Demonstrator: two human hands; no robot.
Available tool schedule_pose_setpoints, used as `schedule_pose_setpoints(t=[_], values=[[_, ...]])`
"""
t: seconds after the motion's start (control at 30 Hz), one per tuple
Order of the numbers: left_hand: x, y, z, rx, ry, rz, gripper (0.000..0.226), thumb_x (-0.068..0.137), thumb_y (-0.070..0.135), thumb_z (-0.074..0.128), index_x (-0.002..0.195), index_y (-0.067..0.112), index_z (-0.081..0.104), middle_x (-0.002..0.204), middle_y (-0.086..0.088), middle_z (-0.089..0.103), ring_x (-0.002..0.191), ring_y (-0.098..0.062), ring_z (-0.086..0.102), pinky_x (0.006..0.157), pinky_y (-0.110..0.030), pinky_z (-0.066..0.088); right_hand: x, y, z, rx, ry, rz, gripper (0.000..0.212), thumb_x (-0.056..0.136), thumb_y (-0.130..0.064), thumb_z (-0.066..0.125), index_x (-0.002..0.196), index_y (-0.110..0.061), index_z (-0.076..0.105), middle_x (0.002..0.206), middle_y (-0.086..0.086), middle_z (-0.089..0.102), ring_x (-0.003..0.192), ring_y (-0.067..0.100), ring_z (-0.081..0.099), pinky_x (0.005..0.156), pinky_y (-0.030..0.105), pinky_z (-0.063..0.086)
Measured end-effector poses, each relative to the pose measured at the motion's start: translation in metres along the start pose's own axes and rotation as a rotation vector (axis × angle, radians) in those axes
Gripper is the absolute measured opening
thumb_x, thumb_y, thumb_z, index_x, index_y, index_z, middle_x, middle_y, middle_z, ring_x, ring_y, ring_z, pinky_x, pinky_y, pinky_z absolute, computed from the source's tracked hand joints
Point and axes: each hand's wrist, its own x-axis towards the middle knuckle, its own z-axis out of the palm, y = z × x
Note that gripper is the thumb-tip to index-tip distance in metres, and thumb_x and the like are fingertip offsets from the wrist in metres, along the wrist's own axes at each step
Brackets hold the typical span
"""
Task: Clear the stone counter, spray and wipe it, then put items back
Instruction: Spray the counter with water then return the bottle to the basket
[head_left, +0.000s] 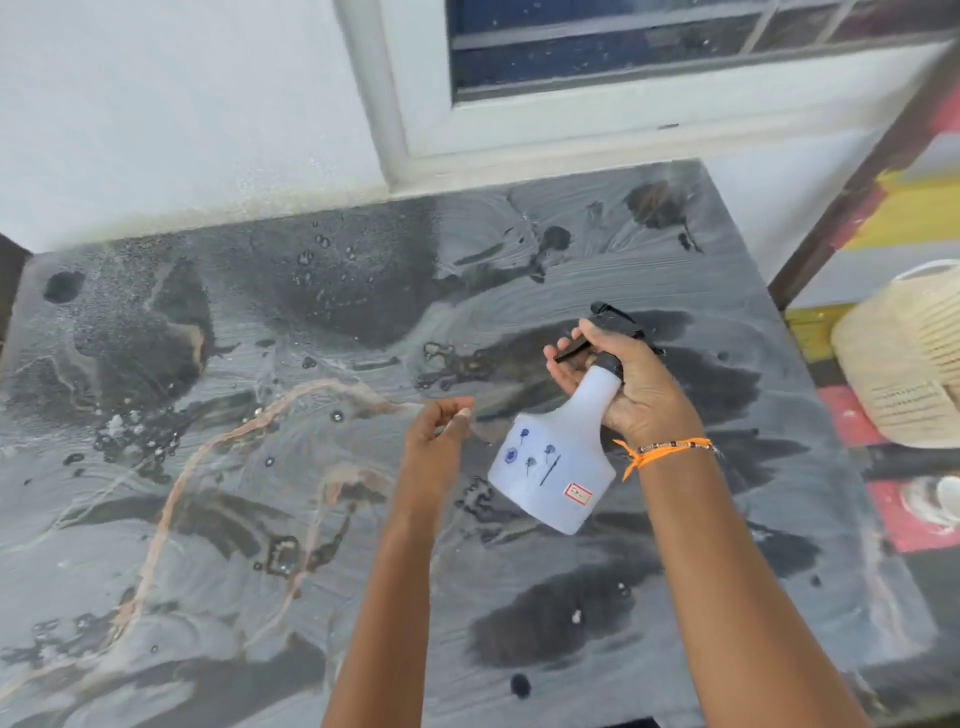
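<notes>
Head view shows the right hand (618, 379) gripping the neck of a white spray bottle (556, 467), fingers curled round it below the black trigger head (608, 332), bottle tilted above the middle-right of the stone counter (208, 364). The left hand (441, 431) hovers just beside the bottle, fingers loosely curled, holding nothing. Counter surface is wet, with droplets and streaked residue (no items stand on the visible part). Spraying appears in hand; wiping is judged not finished. Risks noted: a wet grip may let the bottle slip; pooled liquid may run off the right edge toward the cream basket (904, 364) nearby; no cloth is visible, so residue may dry into streaks.
</notes>
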Motion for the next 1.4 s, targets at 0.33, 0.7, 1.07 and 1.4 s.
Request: schedule_pose_setpoints(t=[0.33,0.7,1.07,1.4], values=[[-0.002,-0.017,0.068,0.175,0.157,0.021,0.017,0.091,0.01,0.055,0.086,0.021,0.066,0.097,-0.006,0.064,0.087,-0.014,0.056,0.075,-0.024,0.04,0.016,-0.067,-0.056,0.064,0.187,-0.059,0.028,0.084,-0.015,0.065,0.061,-0.008,0.052,0.045,0.002,0.051,0.038,0.011,0.052,0.046,0.02,0.052],[-0.034,-0.018,0.016,0.094,0.335,0.077,0.017,0.091,0.011,0.051,0.093,0.02,0.064,0.111,0.002,0.05,0.104,-0.016,0.055,0.084,-0.025,0.043,-0.022,0.004,-0.039,-0.143,-0.156,0.115,0.011,0.085,-0.015,0.062,0.079,-0.006,0.061,0.072,0.01,0.07,0.078,0.023,0.073,0.06,0.031,0.058],[-0.136,-0.101,-0.167,0.299,0.79,-0.027,0.037,0.082,0.009,0.063,0.118,0.015,0.053,0.123,-0.009,0.045,0.116,-0.03,0.045,0.099,-0.035,0.036,-0.075,0.213,0.047,-0.543,-0.325,0.487,0.013,0.084,-0.011,0.064,0.073,-0.006,0.06,0.065,0.008,0.061,0.077,0.025,0.064,0.058,0.039,0.059],[-0.195,-0.154,-0.251,0.477,0.773,-0.027,0.055,0.071,0.006,0.071,0.122,0.007,0.052,0.129,-0.01,0.048,0.118,-0.029,0.044,0.103,-0.042,0.032,-0.117,0.343,0.101,-0.757,-0.362,0.419,0.017,0.088,-0.007,0.059,0.072,-0.005,0.058,0.061,0.006,0.053,0.061,0.018,0.053,0.058,0.032,0.06]])
